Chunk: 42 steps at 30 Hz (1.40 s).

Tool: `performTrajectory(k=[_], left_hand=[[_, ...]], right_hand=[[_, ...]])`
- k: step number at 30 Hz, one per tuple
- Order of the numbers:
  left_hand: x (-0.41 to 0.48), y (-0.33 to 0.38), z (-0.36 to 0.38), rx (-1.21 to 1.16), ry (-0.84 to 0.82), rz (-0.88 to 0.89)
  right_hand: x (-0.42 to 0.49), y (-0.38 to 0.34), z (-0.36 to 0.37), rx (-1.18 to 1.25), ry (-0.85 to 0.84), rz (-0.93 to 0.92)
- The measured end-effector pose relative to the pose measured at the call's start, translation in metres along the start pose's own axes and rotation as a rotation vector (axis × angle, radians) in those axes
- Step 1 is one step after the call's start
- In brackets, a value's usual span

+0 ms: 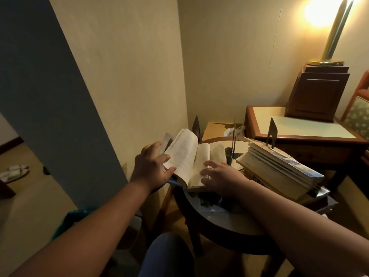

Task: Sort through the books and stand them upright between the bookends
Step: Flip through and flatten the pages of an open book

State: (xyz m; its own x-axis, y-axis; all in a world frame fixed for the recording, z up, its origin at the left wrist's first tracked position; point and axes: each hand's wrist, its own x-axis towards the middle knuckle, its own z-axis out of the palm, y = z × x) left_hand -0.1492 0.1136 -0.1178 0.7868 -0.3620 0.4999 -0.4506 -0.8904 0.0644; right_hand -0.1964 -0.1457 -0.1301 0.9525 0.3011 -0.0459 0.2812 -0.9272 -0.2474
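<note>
An open book (pixel 184 156) with yellowed pages lies at the left edge of the round dark table (pixel 229 226). My left hand (pixel 152 168) grips its raised left half, thumb on the pages. My right hand (pixel 217 176) rests flat on its right-hand pages, fingers spread. A slanted pile of several pale books (pixel 279 170) lies to the right, on top of other books. Thin dark metal bookends stand behind: one at the left (pixel 196 126), one in the middle (pixel 234 136), one at the right (pixel 272 132).
A wooden side table (pixel 299 128) with a dark cabinet (pixel 317 94) and a lit lamp (pixel 335 33) stands at the back right. A cardboard box (pixel 215 129) sits in the corner. A blue-grey wall panel (pixel 50 96) rises at left. My knee (pixel 165 254) is below.
</note>
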Motion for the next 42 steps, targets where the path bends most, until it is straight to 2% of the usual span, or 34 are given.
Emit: performTrajectory(k=[5,7,11,13,16,18,21,25,28,30,32,35,42], left_hand=[[0.002,-0.011,0.006,0.177,-0.096,0.095],[0.007,-0.011,0.002,0.179,-0.163,0.099],[0.016,-0.013,-0.006,0.057,-0.291,0.029],[0.016,-0.015,-0.008,-0.022,-0.367,0.007],[0.013,-0.018,-0.004,-0.304,-0.542,-0.102],[0.008,-0.017,0.001,-0.343,-0.610,-0.102],[0.004,-0.013,0.010,-0.289,-0.585,-0.090],[0.007,-0.006,0.015,-0.158,-0.429,-0.125],[0.012,0.004,0.019,-0.034,-0.328,-0.038],[0.015,0.009,0.023,-0.067,-0.288,0.024],[0.017,0.009,0.028,-0.164,-0.329,0.072],[0.017,0.007,0.031,-0.261,-0.424,0.034],[0.015,0.007,0.030,-0.326,-0.415,-0.005]], right_hand=[[0.002,-0.006,-0.012,-0.096,0.001,-0.050],[0.005,-0.006,-0.012,-0.114,-0.013,-0.069],[0.009,0.004,-0.003,0.059,0.038,-0.011],[0.009,0.007,0.000,0.058,0.048,-0.021],[0.008,0.007,0.001,0.070,0.061,-0.024],[0.009,0.008,0.000,0.069,0.035,-0.009],[0.011,0.005,-0.004,0.042,0.017,-0.005],[0.015,0.001,-0.010,0.024,0.020,-0.009],[0.017,-0.001,-0.013,-0.003,-0.007,-0.007],[0.016,-0.003,-0.015,-0.019,-0.027,-0.006],[0.013,-0.005,-0.015,-0.025,-0.012,-0.010],[0.010,-0.004,-0.012,-0.003,0.037,-0.008],[0.002,-0.002,-0.006,0.079,0.144,-0.045]])
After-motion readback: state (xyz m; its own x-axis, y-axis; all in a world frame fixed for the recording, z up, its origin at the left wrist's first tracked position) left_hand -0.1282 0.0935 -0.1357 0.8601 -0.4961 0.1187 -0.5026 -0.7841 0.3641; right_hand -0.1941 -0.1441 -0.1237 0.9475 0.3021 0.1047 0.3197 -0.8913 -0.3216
